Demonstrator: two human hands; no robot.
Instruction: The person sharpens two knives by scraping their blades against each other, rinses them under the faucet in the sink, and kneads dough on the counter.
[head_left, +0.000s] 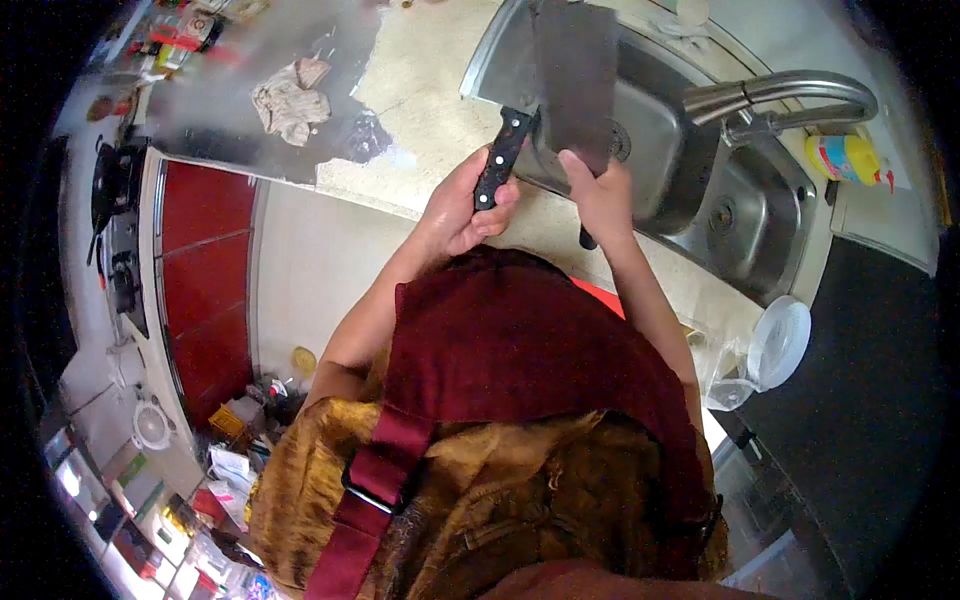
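Observation:
My left hand is closed around the black riveted handle of a cleaver. Its broad shiny blade points away from me over the near left corner of the sink and is partly hidden. My right hand grips a second cleaver with a wide dark blade, thumb pressed on the blade's lower part. The end of this one's black handle shows below the hand. The dark blade overlaps the other blade in view; I cannot tell whether they touch. Beneath both lies the steel double sink.
A curved faucet reaches over the sink from the right. Beside it stands a yellow bottle. A crumpled cloth lies on the counter at left. Clear plastic containers sit at the right counter edge. Red cabinet doors are at left.

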